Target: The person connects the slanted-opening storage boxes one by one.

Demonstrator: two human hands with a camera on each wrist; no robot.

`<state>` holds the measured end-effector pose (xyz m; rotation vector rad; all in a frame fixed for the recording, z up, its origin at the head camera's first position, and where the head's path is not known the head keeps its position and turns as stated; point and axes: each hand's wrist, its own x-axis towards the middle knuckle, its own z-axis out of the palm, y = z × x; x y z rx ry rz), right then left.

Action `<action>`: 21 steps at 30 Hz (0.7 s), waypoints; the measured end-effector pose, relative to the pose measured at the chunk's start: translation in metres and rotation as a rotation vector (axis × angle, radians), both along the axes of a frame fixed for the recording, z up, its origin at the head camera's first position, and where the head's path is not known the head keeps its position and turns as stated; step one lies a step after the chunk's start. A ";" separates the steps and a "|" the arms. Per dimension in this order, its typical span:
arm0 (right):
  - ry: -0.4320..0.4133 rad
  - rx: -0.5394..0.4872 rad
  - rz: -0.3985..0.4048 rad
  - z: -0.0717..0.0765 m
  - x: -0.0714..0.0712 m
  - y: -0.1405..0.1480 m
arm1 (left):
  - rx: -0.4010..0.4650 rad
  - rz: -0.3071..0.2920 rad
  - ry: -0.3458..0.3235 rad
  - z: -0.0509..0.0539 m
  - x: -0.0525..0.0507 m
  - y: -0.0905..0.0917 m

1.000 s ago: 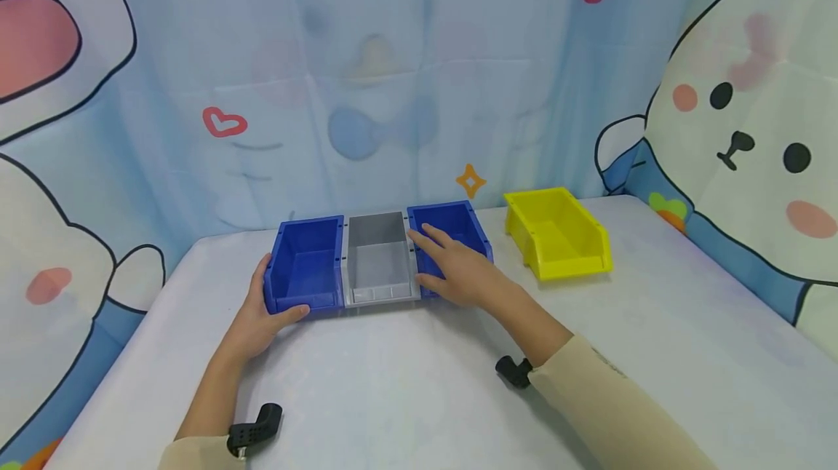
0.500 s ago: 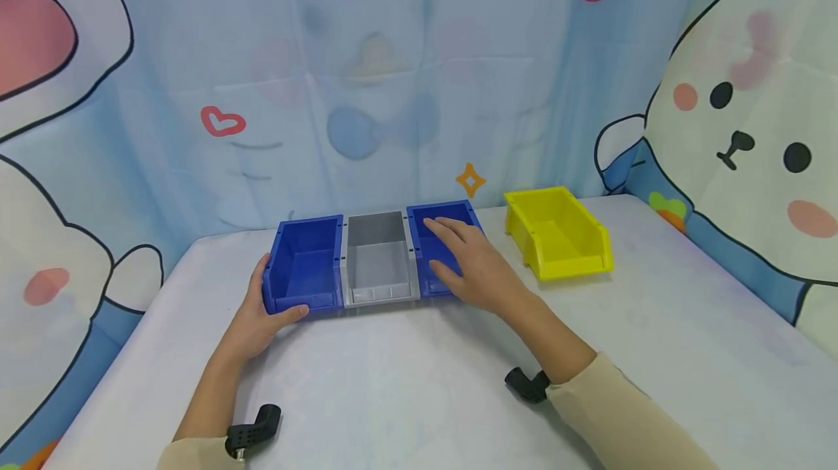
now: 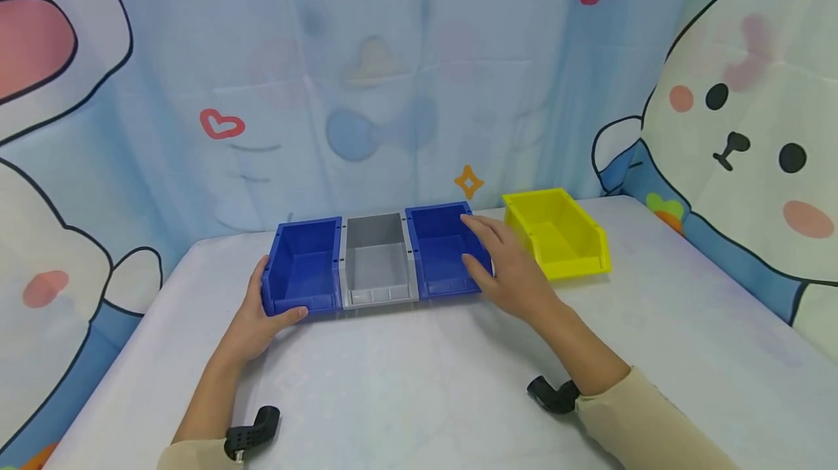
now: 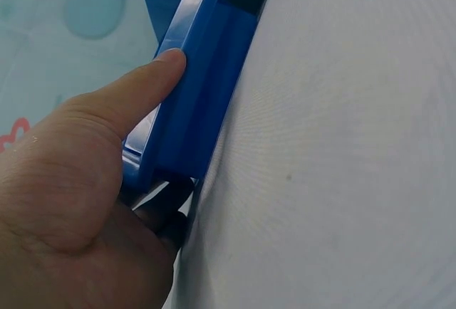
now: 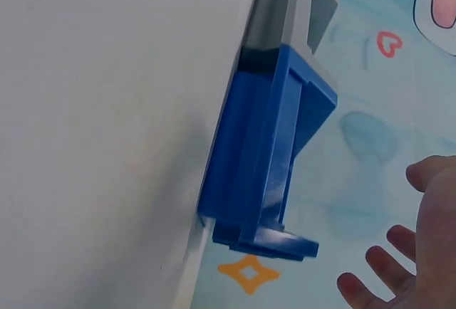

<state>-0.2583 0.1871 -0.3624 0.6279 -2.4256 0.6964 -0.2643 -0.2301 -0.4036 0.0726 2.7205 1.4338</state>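
Note:
Three bins stand side by side: a left blue bin (image 3: pixel 306 266), a grey bin (image 3: pixel 377 259) and a right blue bin (image 3: pixel 444 248). My left hand (image 3: pixel 254 321) grips the left blue bin at its outer side, thumb on the front edge; in the left wrist view the thumb of that hand (image 4: pixel 85 159) lies on the blue bin's front (image 4: pixel 189 102). My right hand (image 3: pixel 513 273) is over the right end of the right blue bin, fingers spread and holding nothing. The right wrist view shows the hand (image 5: pixel 420 252) apart from the blue bin (image 5: pixel 256 152).
A yellow bin (image 3: pixel 556 233) stands at the back right, just beyond my right hand. All bins are on a white-covered table (image 3: pixel 393 390). A light blue printed curtain (image 3: pixel 393 77) hangs behind the table's far edge.
My right hand has moved to the right, from the seam of the grey and right blue bins to the right blue bin's outer end. My left hand keeps its grip.

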 end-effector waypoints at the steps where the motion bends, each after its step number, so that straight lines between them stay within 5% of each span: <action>1: 0.008 -0.005 -0.007 0.001 0.000 0.002 | 0.001 0.000 0.002 0.000 0.000 0.000; 13: 0.068 -0.001 -0.071 -0.002 -0.001 0.034 | 0.010 -0.008 0.015 0.001 0.000 0.001; 21: 0.037 -0.010 -0.159 0.001 0.000 0.051 | 0.029 -0.010 0.024 0.000 0.000 -0.001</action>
